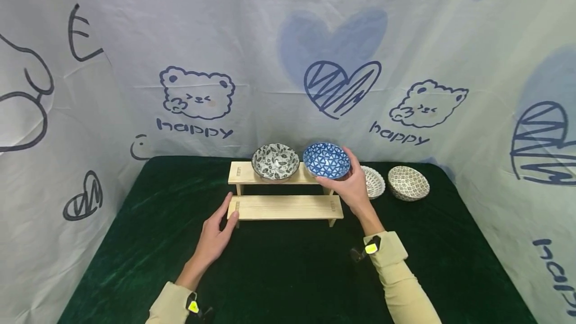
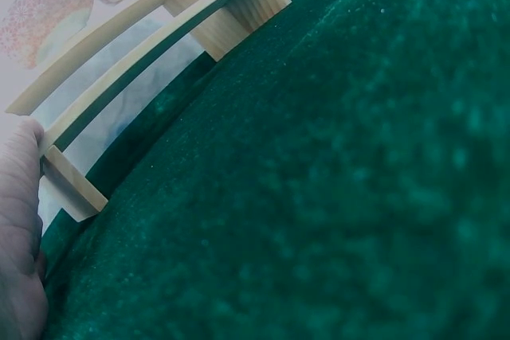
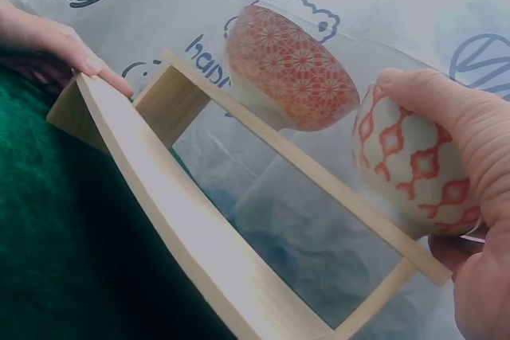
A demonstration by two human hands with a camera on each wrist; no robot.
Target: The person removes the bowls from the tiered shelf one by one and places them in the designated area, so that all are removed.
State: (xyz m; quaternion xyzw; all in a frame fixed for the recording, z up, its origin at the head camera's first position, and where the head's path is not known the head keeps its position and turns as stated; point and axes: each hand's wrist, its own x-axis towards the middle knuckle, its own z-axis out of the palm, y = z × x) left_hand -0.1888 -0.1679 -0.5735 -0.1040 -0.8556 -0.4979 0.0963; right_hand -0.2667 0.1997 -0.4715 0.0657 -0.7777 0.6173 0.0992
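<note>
White cloth backdrop (image 1: 261,39), doodled with bears and hearts, runs round the back and sides; in front of it, one desk (image 1: 292,274) under dark green velvety cloth. One pale wooden stand (image 1: 283,207) on the desk, two tiers, lower one in front with nothing on it; looks stiff but light, could slide on the cloth, best steadied by a board end.

Two hands. Left grip (image 1: 211,236): fingers fairly straight, thumb spread from them, touching the left end of the lower tier. Right grip (image 1: 353,188): closed round the right side of the blue bowl (image 1: 327,160), thumb towards the front, fingers round the far side and below.

Bowls, four visible: two at the upper tier, two on the desk. Blue one is at the tier's right end; cannot tell if its base bears on the wood. Black-and-white bowl (image 1: 275,161) sits to its left, near it. Right of the stand: checked bowl (image 1: 408,183), tilted, and white ribbed bowl (image 1: 374,182), partly hidden by the right wrist area. All probably glazed ceramic: rigid, fairly light, slick, breakable; hold by rim plus outer wall, thumb opposite fingers
</note>
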